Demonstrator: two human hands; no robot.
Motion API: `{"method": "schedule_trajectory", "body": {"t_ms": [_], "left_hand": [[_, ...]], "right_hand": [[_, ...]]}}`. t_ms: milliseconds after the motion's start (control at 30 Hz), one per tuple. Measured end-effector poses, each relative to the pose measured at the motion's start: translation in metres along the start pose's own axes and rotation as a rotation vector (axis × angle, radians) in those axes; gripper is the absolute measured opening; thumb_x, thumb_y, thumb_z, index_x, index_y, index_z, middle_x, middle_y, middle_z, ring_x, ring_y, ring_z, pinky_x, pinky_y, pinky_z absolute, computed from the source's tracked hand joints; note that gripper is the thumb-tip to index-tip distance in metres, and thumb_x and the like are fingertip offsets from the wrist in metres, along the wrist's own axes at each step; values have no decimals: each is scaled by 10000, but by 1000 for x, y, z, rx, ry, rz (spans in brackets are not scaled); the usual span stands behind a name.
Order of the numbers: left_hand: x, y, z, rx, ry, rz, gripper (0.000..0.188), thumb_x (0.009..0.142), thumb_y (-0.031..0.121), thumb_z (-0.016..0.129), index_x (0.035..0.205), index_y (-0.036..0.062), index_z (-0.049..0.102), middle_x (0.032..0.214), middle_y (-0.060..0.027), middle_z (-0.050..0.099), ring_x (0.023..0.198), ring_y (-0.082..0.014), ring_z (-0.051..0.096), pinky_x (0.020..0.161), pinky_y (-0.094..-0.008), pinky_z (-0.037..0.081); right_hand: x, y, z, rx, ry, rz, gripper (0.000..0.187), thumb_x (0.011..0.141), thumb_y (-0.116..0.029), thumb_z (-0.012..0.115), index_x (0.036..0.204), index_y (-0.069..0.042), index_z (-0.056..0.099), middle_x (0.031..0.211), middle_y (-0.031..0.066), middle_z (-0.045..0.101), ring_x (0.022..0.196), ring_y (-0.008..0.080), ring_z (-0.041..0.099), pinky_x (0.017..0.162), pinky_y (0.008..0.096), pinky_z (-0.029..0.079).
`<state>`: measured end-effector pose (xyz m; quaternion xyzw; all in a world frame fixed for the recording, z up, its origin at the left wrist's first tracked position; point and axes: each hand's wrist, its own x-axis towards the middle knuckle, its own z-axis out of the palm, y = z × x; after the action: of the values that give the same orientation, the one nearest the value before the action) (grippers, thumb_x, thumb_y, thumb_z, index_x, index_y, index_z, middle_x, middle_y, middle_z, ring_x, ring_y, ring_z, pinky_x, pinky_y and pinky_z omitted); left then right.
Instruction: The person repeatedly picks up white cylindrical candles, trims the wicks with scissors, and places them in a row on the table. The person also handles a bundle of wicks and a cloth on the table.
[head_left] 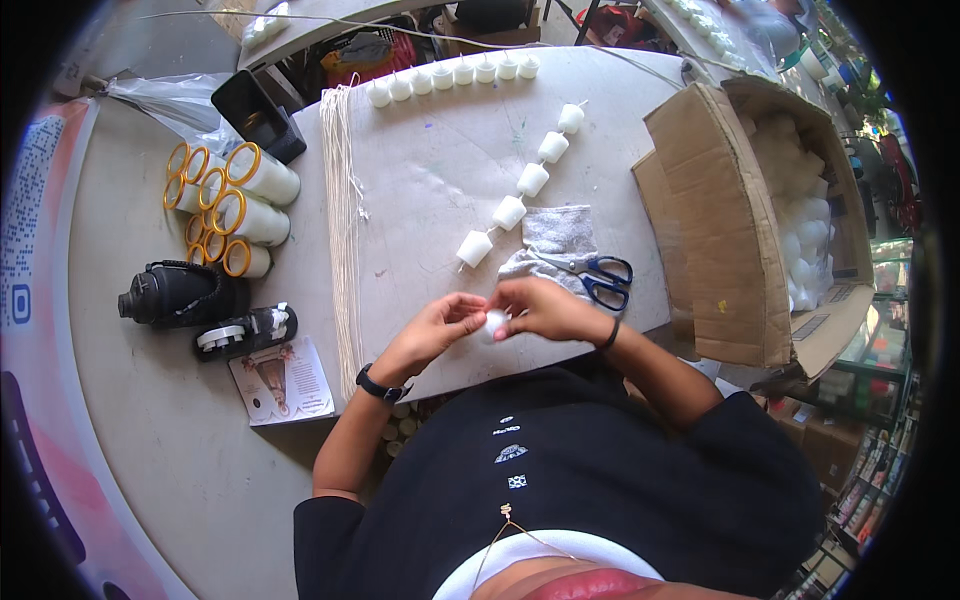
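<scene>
Close to the table's near edge, a small white candle (495,323), slightly blurred, is held between my two hands. My left hand (447,328) pinches at its left side with thumb and fingertips together. From the right, my right hand (548,309) curls its fingers around the candle's top and side. Whether a wick is between the fingertips is too small to make out. Just beyond the hands, several white candles (533,180) with wicks lie on their sides in a slanting line. Blue-handled scissors (607,281) rest on a grey cloth (558,231) beside them.
More white candles (442,78) stand upright along the far edge. Long pale wick strands (343,220) run down the table's left side. Left of them are white cylinders with gold rims (262,175), a black bottle (180,293) and a printed card (283,381). An open cardboard box (728,235) holds white pieces at right.
</scene>
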<state>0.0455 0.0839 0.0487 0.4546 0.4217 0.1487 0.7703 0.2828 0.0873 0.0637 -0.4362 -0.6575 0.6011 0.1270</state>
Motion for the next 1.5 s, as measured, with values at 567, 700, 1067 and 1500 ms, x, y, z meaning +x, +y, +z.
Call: {"method": "schedule_trajectory", "body": {"t_ms": [567, 700, 1067, 1500], "left_hand": [[-33, -7, 46, -127, 354, 195, 302, 1035, 253, 556, 1210, 11, 602, 1140, -61, 632, 1047, -142, 604, 974, -301, 480], [-35, -7, 51, -99, 375, 190, 306, 1036, 257, 555, 1204, 6, 602, 1139, -66, 632, 1048, -150, 601, 974, -307, 477], [-34, -6, 59, -4, 422, 233, 304, 1036, 237, 558, 1210, -9, 590, 1144, -86, 634, 1063, -154, 596, 965, -307, 475], [-53, -65, 69, 1130, 429, 570, 337, 881, 31, 654, 1217, 43, 633, 1261, -127, 572, 1183, -325, 542, 978, -418, 484]], "right_hand": [[31, -23, -62, 1946, -407, -463, 608, 1019, -209, 526, 1484, 78, 261, 1392, 251, 443, 1249, 264, 488, 1072, 298, 498], [29, -21, -64, 1964, -407, -457, 610, 1015, -202, 528, 1487, 76, 260, 1397, 250, 442, 1256, 266, 485, 1080, 298, 492], [26, -13, -71, 1746, -276, -544, 606, 995, -244, 555, 1412, 123, 314, 1415, 275, 427, 1266, 301, 522, 1083, 330, 505], [185, 126, -315, -356, 1178, -66, 512, 851, -334, 755, 1237, -13, 657, 1078, 159, 729, 985, 243, 706, 897, 324, 540]]}}
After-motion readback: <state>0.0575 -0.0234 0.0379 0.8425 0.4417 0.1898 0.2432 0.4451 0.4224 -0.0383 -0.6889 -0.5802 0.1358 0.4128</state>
